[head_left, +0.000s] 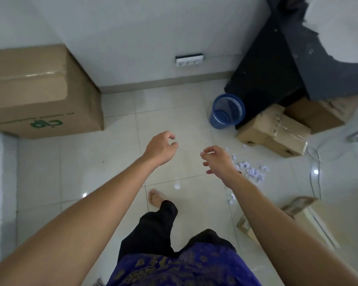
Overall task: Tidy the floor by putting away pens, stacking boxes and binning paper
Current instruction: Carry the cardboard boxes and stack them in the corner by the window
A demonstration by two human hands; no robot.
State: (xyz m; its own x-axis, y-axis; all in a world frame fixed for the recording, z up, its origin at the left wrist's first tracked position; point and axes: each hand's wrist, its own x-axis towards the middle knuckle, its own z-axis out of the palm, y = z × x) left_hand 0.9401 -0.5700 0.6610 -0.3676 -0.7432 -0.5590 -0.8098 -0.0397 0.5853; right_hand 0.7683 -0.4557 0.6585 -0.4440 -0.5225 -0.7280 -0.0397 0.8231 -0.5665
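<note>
Head view | left hand (160, 148), right hand (218, 162) loose, empty | paper scraps (251, 171) beside boxes (275, 132), blue bin (227, 111)

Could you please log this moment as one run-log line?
left hand: empty, loosely curled | right hand: empty, loosely curled | paper scraps: on floor | bin: upright | small boxes: beside bin

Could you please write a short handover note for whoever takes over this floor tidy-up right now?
Left hand and right hand: both held out, loosely curled, holding nothing.
Paper scraps lie scattered on the floor by the right hand.
Blue bin stands upright near the black desk; no paper visible in it.
Small boxes lie unstacked beside the bin; a large box stands at the wall.
No pens visible.
Left: bin the paper, stack the boxes.
</note>
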